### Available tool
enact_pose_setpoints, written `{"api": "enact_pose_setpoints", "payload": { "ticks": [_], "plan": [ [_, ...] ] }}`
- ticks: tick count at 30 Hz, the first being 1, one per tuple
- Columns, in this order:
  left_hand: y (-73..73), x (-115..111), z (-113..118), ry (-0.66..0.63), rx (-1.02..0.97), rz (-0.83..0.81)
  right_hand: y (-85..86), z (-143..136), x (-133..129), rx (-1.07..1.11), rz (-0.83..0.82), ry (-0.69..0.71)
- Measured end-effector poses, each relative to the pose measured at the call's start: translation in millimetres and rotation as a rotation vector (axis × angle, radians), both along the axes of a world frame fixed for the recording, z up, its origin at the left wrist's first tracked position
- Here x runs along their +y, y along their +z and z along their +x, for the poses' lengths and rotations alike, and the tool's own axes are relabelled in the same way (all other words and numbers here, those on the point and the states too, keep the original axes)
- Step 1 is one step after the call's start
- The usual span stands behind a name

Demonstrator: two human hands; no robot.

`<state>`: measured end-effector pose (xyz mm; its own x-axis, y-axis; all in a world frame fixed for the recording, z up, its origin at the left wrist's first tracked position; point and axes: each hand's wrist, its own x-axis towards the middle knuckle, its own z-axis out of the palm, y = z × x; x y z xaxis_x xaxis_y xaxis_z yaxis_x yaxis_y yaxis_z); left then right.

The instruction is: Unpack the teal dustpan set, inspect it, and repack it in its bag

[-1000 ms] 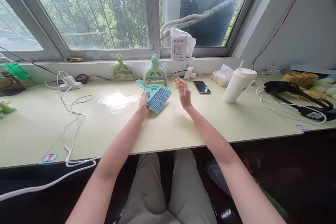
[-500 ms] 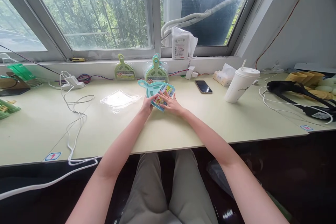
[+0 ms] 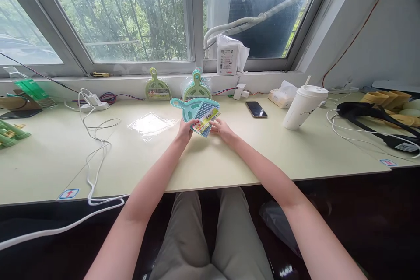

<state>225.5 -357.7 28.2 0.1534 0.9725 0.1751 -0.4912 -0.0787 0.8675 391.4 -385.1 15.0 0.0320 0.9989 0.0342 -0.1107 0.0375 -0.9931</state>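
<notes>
A small teal brush (image 3: 193, 111) with blue-grey bristles is lifted just above the pale green desk (image 3: 229, 157) in the middle. My left hand (image 3: 185, 130) grips its lower left edge. A colourful paper label (image 3: 206, 119) lies across the bristles, and my right hand (image 3: 222, 128) pinches the label's right end against the brush. An empty clear plastic bag (image 3: 149, 123) lies flat on the desk to the left of my left hand.
Two green brush sets (image 3: 157, 88) (image 3: 197, 87) lean against the sill behind. A phone (image 3: 256, 109), tissue pack (image 3: 282, 95) and white lidded cup (image 3: 303, 107) stand at the right. White cables (image 3: 95, 148) and a charger (image 3: 93, 103) lie left; black gear (image 3: 370, 118) lies far right.
My right hand brought the label from the air onto the brush bristles and slid to its right end. The brush tilted and rose slightly; the left hand kept its grip.
</notes>
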Motion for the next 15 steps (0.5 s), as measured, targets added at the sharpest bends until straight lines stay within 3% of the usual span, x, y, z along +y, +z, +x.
{"api": "enact_pose_setpoints", "payload": {
  "ticks": [2, 4, 10, 15],
  "plan": [
    [-1.3, 0.2, -0.1, -0.013, 0.014, -0.001, -1.5, -0.9, -0.9, 0.106, -0.025, 0.028],
    [-3.2, 1.3, -0.2, -0.035, 0.036, 0.002, -0.6, -2.1, -2.5, 0.151, -0.019, -0.042],
    [-7.2, 3.6, -0.2, -0.094, 0.157, -0.004, 3.1, 0.7, -4.2, 0.151, 0.002, -0.174],
    [-7.4, 4.9, -2.5, -0.125, 0.186, -0.023, 0.9, 1.7, -2.7, 0.144, -0.011, -0.167]
  ]
}}
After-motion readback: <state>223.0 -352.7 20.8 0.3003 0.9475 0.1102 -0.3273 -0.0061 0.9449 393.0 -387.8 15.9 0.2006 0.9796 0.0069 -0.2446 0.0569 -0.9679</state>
